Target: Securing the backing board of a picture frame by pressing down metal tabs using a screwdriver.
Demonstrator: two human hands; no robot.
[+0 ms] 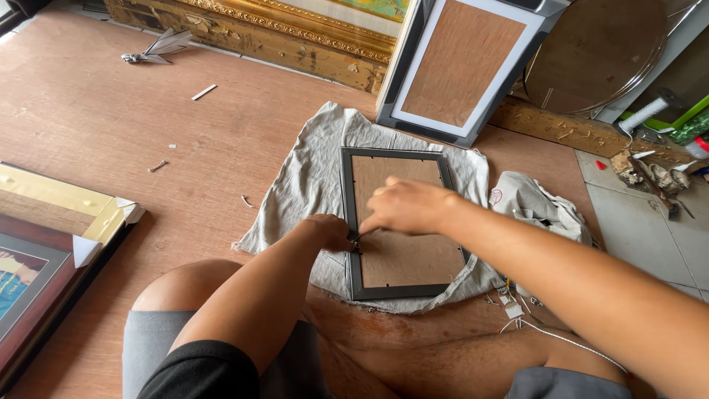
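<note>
1 small dark frame (402, 222) lies face down, backing board up, on a grey cloth (310, 185) mid-floor, near the person's knees. Left hand (330, 230) is closed at the frame's left rail; right hand (406, 205) pinches sth tiny beside it, can't tell what. Backing is seated; tabs on that rail look half done, other sides unclear. Around: 1 bigger frame (461, 66) leaning by 1 gilt frame (258, 29), 1 gold-edged picture (52, 251) at floor's left edge, 1 crumpled rag (539, 203).

Both hands' fingers (367, 226) on picture frame (347, 214)
</note>
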